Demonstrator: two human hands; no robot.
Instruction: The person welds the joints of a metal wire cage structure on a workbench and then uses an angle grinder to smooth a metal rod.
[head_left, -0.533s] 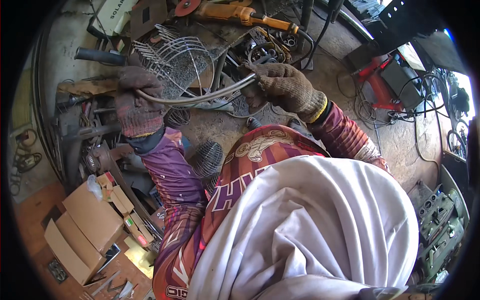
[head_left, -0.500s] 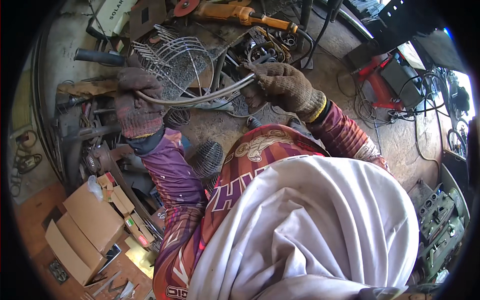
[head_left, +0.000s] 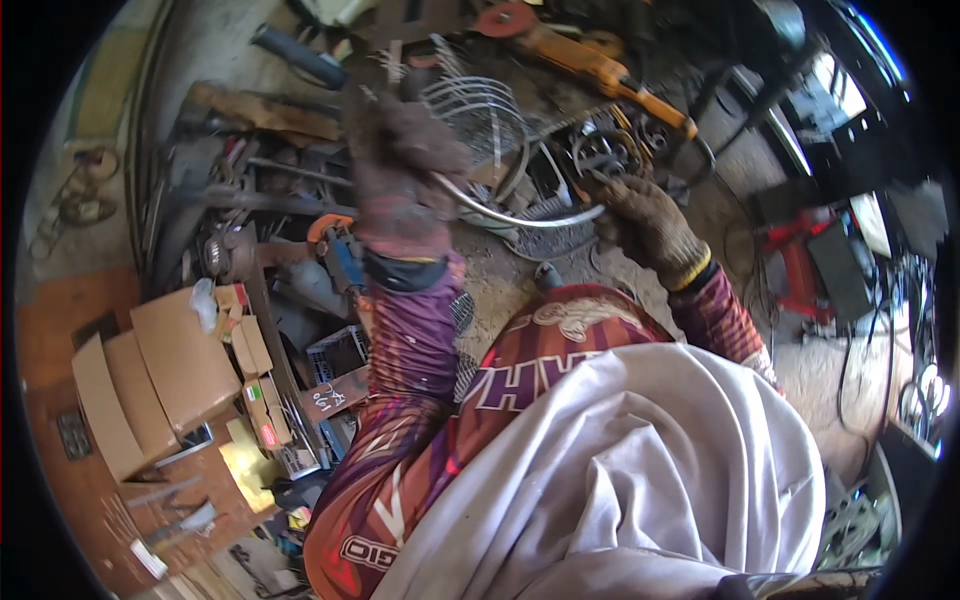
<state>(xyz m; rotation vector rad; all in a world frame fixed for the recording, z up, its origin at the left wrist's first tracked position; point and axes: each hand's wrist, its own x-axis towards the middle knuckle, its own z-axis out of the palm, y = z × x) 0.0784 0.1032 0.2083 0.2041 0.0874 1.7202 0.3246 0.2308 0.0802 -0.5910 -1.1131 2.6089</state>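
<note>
A curved metal rod spans the gap between the person's two gloved hands, in front of the body and above the cluttered floor. It bows downward in a smooth, shallow arc, with its ends higher than its middle. Its surface is silvery grey, brightest along the stretch close to the right hand, where light runs along it in a pale streak (motion blur softens its edges, so I cannot tell whether it is one strand or several side by side). No sharp kink shows along the visible length.

The left hand, in a dark, soiled knit glove, has its fingers curled around the rod's left end, though blur hides their exact placing. The right hand, in a brown knit glove with a yellow cuff edge, grips the other end between bent fingers and thumb.

Beyond the rod lies a rack of thin, curved metal wires, and farther off an orange angle grinder with a reddish disc.
</note>
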